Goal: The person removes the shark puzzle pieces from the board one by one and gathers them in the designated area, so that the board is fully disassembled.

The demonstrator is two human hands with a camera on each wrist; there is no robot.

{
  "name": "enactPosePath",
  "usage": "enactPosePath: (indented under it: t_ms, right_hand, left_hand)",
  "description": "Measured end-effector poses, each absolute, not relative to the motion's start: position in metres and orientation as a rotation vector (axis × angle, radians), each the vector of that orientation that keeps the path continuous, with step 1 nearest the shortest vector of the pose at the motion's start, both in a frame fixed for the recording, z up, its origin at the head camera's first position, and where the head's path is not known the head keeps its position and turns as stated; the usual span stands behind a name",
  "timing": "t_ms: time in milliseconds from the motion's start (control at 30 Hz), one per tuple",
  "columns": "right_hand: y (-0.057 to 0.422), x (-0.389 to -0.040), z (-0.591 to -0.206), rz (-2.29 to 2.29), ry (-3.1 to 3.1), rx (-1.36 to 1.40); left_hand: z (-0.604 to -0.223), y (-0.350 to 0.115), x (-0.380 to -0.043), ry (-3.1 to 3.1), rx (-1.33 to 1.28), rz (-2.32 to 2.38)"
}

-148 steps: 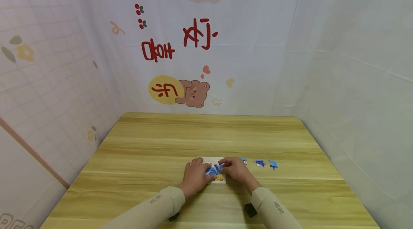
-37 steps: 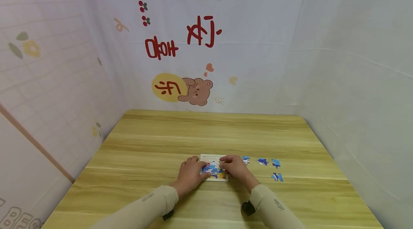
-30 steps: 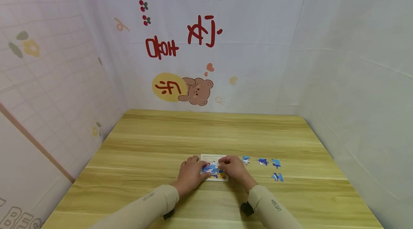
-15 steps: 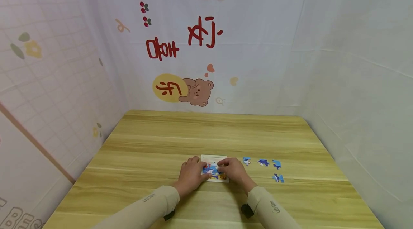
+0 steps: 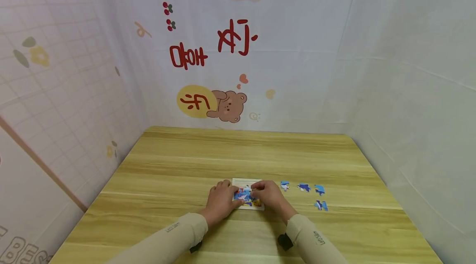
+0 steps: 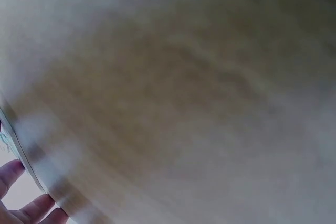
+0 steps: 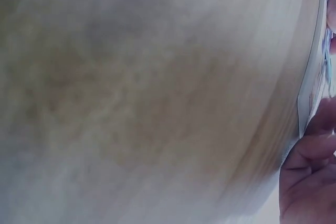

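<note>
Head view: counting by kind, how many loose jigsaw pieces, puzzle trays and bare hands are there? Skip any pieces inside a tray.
Loose blue-patterned interlocking jigsaw pieces: 4
Pale rectangular puzzle tray: 1
Bare hands, a left hand and a right hand: 2
Total: 7

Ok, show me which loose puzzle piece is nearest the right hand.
The leftmost loose piece, just beside the right hand; the other three pieces lie farther right.
</note>
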State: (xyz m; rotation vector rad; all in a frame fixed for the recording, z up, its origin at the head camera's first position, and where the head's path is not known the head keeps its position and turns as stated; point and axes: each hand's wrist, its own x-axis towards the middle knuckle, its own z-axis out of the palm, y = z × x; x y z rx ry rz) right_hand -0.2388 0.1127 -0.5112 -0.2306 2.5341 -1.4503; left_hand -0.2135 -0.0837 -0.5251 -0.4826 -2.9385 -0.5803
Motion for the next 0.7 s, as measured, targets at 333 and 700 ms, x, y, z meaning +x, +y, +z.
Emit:
enactPosePath:
  t_ms: [333, 700]
  right_hand:
    - [0.1099, -0.2399, -0.5101, -1.521, 2.448, -0.214]
    - [0.1052, -0.2419, -0.5117, -1.491, 2.519, -0.292]
  left_hand:
    - [-0.5223, -0.0852, -0.213, -2.949, -0.489, -0.575]
    - [-0.5171, -0.087, -0.212, -2.923, -0.516, -0.574]
